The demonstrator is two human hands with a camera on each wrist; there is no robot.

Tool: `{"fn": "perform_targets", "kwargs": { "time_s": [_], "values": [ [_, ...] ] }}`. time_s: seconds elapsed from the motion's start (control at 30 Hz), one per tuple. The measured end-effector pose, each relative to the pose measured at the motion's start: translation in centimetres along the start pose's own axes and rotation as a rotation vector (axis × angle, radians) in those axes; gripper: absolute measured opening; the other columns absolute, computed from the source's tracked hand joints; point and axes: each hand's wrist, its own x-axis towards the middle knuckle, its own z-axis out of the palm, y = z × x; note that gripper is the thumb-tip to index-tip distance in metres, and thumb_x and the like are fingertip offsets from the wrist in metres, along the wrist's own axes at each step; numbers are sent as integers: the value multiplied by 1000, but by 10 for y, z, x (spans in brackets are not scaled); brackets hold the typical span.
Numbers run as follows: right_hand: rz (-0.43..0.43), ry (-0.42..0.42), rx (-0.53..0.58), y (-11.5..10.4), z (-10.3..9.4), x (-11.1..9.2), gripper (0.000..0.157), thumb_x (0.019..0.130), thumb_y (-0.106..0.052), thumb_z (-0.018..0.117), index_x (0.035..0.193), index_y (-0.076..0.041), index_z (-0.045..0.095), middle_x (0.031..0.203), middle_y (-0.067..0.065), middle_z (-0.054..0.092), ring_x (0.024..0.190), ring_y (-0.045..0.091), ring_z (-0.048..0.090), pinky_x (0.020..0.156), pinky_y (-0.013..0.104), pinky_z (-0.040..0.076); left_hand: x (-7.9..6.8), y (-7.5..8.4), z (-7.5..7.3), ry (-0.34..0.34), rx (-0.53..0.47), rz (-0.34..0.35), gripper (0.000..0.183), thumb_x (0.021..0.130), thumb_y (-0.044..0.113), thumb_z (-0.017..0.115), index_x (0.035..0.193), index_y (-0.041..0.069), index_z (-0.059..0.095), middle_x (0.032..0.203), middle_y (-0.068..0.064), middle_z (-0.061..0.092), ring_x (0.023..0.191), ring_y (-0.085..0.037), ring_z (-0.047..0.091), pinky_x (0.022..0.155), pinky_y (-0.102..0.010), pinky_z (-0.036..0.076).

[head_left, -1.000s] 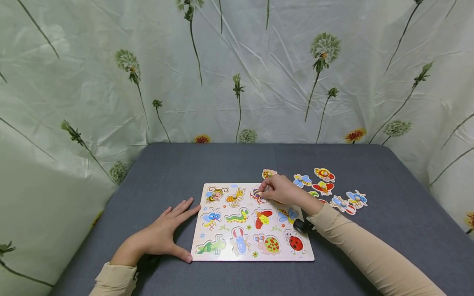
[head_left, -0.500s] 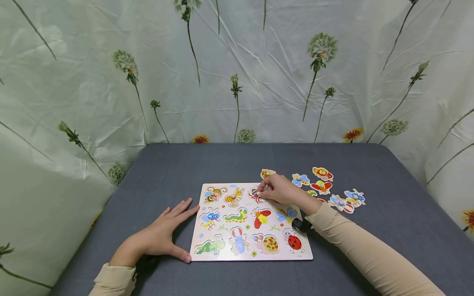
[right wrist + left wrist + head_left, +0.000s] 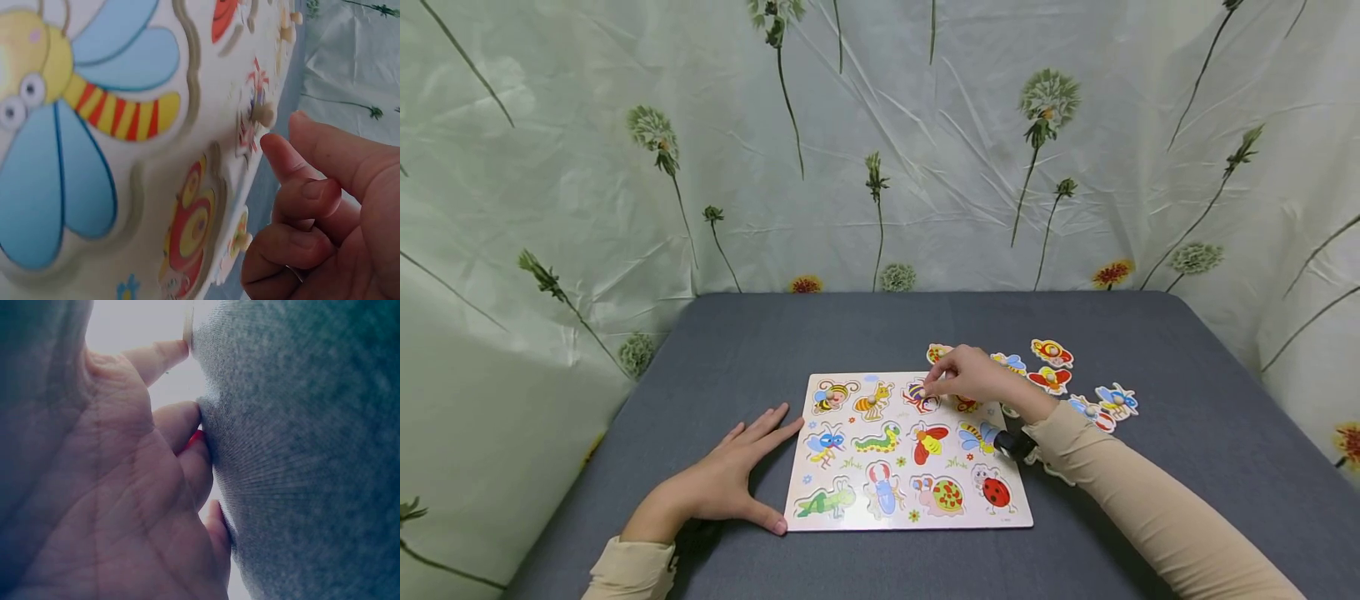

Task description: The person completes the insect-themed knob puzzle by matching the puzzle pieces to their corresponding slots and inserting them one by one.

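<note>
- Since the earlier frame the right hand (image 3: pixel 973 373) has shifted slightly toward the right side of the board (image 3: pixel 868 471), and more of the spider piece (image 3: pixel 916 398) and the printed butterfly recess (image 3: pixel 195 215) shows.
- The spider piece lies in the board's far row, right of the middle, over its printed place; whether it sits fully flush I cannot tell. Its small rounded knob (image 3: pixel 265 115) looks like pale wood.
- The right hand has let go: in the right wrist view thumb and index finger stand apart, just beside the knob, with a gap; the other fingers bend inward.
- The bee piece (image 3: pixel 822 398) and ant piece (image 3: pixel 872 407), both knobbed, lie left of it in the board's far row.
- The board is a flat, glossy pale rectangle with curved, grooved recesses.
- The left hand (image 3: pixel 722 475) grasps nothing; its fingers are spread, thumb and index finger at the board's left edge.
- Loose flat pieces (image 3: pixel 1049 382) with white scalloped rims cluster beyond the board's far right corner, some overlapping.
- Matte grey cloth covers the bench (image 3: pixel 760 333), leaving a strip beyond the board's far edge.
- A creased, flower-printed curtain (image 3: pixel 955 208) hangs behind, past the board.
</note>
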Motion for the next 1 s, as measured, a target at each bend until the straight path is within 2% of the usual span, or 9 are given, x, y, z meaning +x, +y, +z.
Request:
{"fn": "perform_targets", "kwargs": {
  "time_s": [0.2,0.3,0.4,0.63,0.7,0.83,1.0],
  "values": [
    [104,63,42,2,-14,-4,20,103,-26,74,112,-10,83,63,-4,44,58,13,37,59,28,36,0,0,0,-1,3,0,136,63,67,97,172,22,31,180,-19,18,163,-54,20,126,-79,12],
    [128,95,50,5,-22,-7,23,104,-26,73,114,-7,82,64,-4,46,62,14,38,63,29,37,0,0,0,0,7,1,136,63,67,97,172,21,31,180,-20,18,163,-53,20,126,-80,13],
    [139,129,55,11,-30,-10,26,104,-26,72,116,-5,81,62,-4,45,59,14,37,60,29,36,0,0,1,0,8,1,136,62,67,97,172,21,31,180,-19,18,164,-52,20,126,-80,13],
    [198,182,59,29,-46,-15,29,106,-28,70,119,-4,80,75,4,60,62,15,42,59,31,37,-1,1,0,-2,6,-4,136,62,67,97,171,21,31,180,-19,18,163,-53,20,126,-79,13],
    [208,196,44,34,-50,-17,30,106,-28,70,119,-3,80,75,5,60,61,15,42,58,31,37,0,1,1,-3,7,-4,136,62,67,97,172,21,31,180,-19,18,163,-53,21,126,-79,13],
    [225,220,22,44,-57,-20,31,106,-28,70,119,-2,79,89,10,70,65,16,44,61,32,38,0,0,1,-2,5,-5,136,62,67,97,172,21,31,180,-19,18,163,-53,20,126,-79,12],
    [258,239,3,55,-65,-25,32,105,-29,70,119,-2,79,82,11,66,64,17,44,60,32,39,0,0,1,1,-2,1,135,63,66,98,172,21,31,180,-19,18,163,-54,20,126,-79,11]
  ]
}}
